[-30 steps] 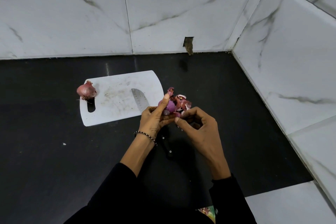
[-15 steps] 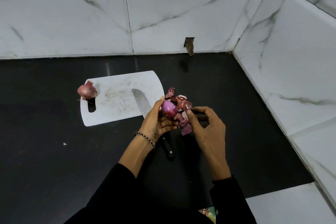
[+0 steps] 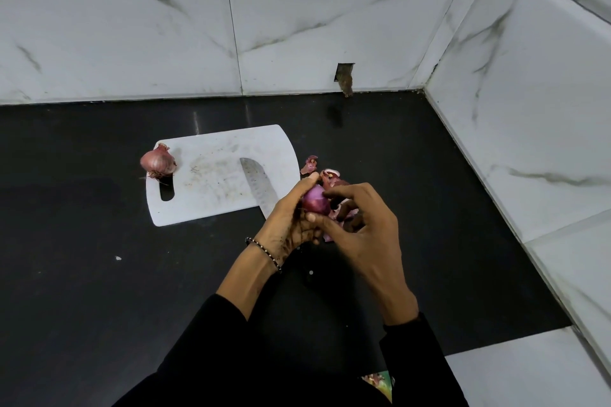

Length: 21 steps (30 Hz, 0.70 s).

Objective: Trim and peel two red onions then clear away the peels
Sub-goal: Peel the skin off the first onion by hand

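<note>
The second onion (image 3: 158, 162) sits at the cutting board's (image 3: 215, 155) left edge in its papery skin; it looks light and firm, easiest grabbed round the middle. Right of the knife (image 3: 259, 187), the left hand (image 3: 291, 218) curls round the half-peeled onion (image 3: 315, 200), held just off the board's near right corner. It's probably slick where bare, so the right hand (image 3: 360, 225) pinching at its skin seems about right, with loose peels (image 3: 310, 164) just behind.

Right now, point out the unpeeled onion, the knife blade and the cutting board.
unpeeled onion (image 3: 158, 162): head view, on its papery pink side.
knife blade (image 3: 259, 184): head view, on the flat of the steel.
cutting board (image 3: 205, 205): head view, on bare white surface near its front edge.
</note>
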### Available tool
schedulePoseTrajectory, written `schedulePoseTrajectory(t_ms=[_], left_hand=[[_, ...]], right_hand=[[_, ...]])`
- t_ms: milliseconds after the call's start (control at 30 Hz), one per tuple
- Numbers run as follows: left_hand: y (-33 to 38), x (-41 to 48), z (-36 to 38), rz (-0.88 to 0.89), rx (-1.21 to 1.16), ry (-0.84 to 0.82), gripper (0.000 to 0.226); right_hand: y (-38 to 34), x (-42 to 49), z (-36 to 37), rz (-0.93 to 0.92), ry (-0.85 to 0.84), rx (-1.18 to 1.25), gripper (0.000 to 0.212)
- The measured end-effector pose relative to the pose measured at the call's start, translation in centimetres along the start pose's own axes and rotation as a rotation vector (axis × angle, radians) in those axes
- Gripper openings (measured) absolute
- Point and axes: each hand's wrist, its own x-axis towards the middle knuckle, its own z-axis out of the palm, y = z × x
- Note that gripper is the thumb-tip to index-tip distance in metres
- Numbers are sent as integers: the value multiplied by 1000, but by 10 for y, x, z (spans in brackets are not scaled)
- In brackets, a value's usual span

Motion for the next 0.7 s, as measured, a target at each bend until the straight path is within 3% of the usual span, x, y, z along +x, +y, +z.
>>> schedulePoseTrajectory(t_ms=[300,467,700], left_hand=[[-7,5,-5,-23,140,44,44],[-5,4,-5,-42,145,66,47],[2,1,0,-20,37,29,42]], right_hand=[[8,-2,3,18,-100,-113,33],[9,-3,8,-28,-117,-172,19],[1,2,1,89,-9,32,40]])
